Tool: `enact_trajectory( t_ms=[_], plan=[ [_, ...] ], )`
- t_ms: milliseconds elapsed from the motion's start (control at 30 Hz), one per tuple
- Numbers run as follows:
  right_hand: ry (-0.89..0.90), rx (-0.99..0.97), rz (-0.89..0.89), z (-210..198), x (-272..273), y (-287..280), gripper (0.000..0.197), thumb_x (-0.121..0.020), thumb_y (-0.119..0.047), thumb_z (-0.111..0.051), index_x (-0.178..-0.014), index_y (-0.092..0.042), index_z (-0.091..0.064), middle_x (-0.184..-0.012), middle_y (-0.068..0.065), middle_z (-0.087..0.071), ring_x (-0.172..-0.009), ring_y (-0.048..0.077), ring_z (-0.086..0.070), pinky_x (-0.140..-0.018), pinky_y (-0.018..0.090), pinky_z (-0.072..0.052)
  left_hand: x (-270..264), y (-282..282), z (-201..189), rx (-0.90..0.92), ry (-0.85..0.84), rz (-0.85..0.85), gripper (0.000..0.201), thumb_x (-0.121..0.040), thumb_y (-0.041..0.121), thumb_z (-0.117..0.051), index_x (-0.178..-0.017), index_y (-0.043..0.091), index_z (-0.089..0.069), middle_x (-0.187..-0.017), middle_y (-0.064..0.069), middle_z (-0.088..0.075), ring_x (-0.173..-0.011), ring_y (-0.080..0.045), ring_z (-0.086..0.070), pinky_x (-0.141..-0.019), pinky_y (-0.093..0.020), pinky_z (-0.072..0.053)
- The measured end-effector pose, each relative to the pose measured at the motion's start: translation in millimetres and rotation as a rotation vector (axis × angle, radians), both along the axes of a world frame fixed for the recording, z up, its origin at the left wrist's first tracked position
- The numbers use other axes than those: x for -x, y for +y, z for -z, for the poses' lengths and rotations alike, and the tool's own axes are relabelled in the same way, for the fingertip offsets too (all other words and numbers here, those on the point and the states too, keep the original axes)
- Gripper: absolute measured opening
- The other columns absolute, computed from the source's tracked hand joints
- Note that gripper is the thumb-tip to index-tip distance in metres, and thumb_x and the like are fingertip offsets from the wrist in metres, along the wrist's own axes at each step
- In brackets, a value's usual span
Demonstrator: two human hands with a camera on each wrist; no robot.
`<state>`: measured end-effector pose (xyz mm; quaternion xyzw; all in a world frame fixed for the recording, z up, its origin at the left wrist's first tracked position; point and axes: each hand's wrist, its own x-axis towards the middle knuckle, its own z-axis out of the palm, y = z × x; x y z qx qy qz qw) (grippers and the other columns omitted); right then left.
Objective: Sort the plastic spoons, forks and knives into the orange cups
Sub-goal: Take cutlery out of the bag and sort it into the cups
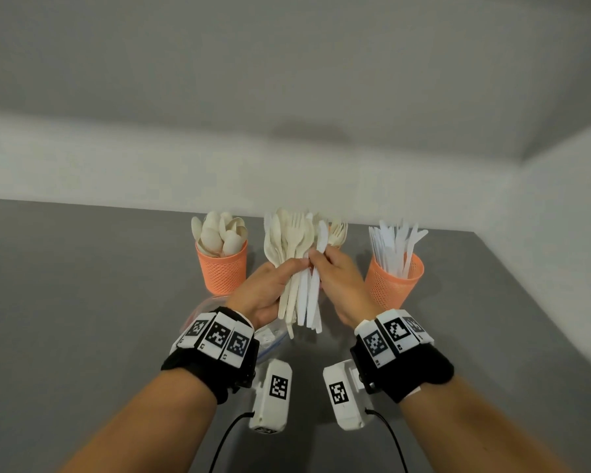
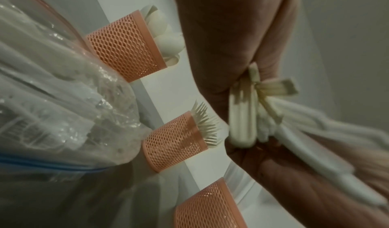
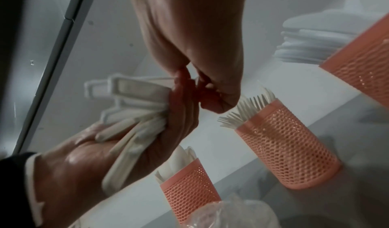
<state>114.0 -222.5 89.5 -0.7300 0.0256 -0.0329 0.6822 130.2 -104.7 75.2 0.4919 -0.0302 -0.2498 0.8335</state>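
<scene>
My left hand (image 1: 270,288) grips a thick bundle of mixed cutlery (image 1: 296,264) by the handles, heads up, above the grey table (image 1: 82,302). My right hand (image 1: 342,281) pinches a white knife (image 1: 321,238) at the bundle's right side. Three orange mesh cups stand at the back. The left cup (image 1: 224,271) holds spoons and the right cup (image 1: 394,279) holds white knives. The middle cup (image 2: 174,140) holds forks (image 1: 338,230) and is mostly hidden behind the bundle in the head view. The right wrist view shows the fork cup (image 3: 288,148) just beyond my fingertips.
A crumpled clear plastic bag (image 1: 270,336) lies on the table under my left wrist, close to the spoon cup (image 2: 126,48). A white wall (image 1: 287,165) runs right behind the cups. The table's right edge lies beyond the knife cup (image 3: 362,68).
</scene>
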Motion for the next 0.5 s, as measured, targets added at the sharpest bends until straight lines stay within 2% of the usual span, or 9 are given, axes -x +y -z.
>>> enact_trajectory(
  t_ms=[100,233,333,400,500],
  plan=[
    [0.003,0.076,-0.039,2,1,-5,0.026,-0.098,-0.021,-0.042,-0.113,-0.007,-0.058,-0.104,0.006,-0.066,-0.09,0.01,-0.064,-0.074,0.014,-0.053,-3,-7,2,-0.027,0.012,-0.011,0.027,-0.093,0.017,-0.051,-0.109,-0.002,-0.06,-0.086,-0.013,-0.072,-0.079,-0.019,-0.071,-0.068,-0.029,-0.057],
    [0.006,0.073,-0.11,-1,3,-15,0.019,-0.095,-0.012,-0.048,-0.11,-0.011,-0.059,-0.104,0.005,-0.065,-0.093,0.014,-0.064,-0.083,0.023,-0.053,-5,-15,1,-0.014,0.028,-0.019,0.026,-0.096,0.018,-0.043,-0.107,0.001,-0.06,-0.09,-0.014,-0.073,-0.084,-0.021,-0.071,-0.077,-0.03,-0.058],
    [0.04,0.119,-0.153,-2,3,-21,0.025,-0.094,-0.009,-0.048,-0.117,-0.015,-0.053,-0.115,0.009,-0.062,-0.102,0.02,-0.063,-0.089,0.029,-0.052,-6,-22,0,0.001,0.039,-0.02,0.029,-0.098,0.016,-0.039,-0.112,0.002,-0.059,-0.094,-0.015,-0.073,-0.087,-0.022,-0.071,-0.08,-0.032,-0.058],
    [0.064,0.137,-0.16,-2,2,-25,0.029,-0.095,-0.008,-0.044,-0.123,-0.015,-0.048,-0.118,0.009,-0.061,-0.106,0.02,-0.061,-0.092,0.031,-0.051,-6,-26,1,-0.003,0.038,-0.025,0.03,-0.098,0.016,-0.04,-0.116,0.0,-0.057,-0.101,-0.018,-0.07,-0.091,-0.024,-0.07,-0.083,-0.034,-0.057],
    [0.039,0.216,-0.168,-2,3,-32,0.028,-0.094,-0.009,-0.045,-0.122,-0.013,-0.047,-0.115,0.01,-0.061,-0.105,0.022,-0.061,-0.091,0.033,-0.052,-4,-31,3,-0.003,0.015,-0.042,0.028,-0.095,0.01,-0.047,-0.118,-0.002,-0.056,-0.109,-0.021,-0.067,-0.096,-0.026,-0.068,-0.085,-0.035,-0.056]
  ],
)
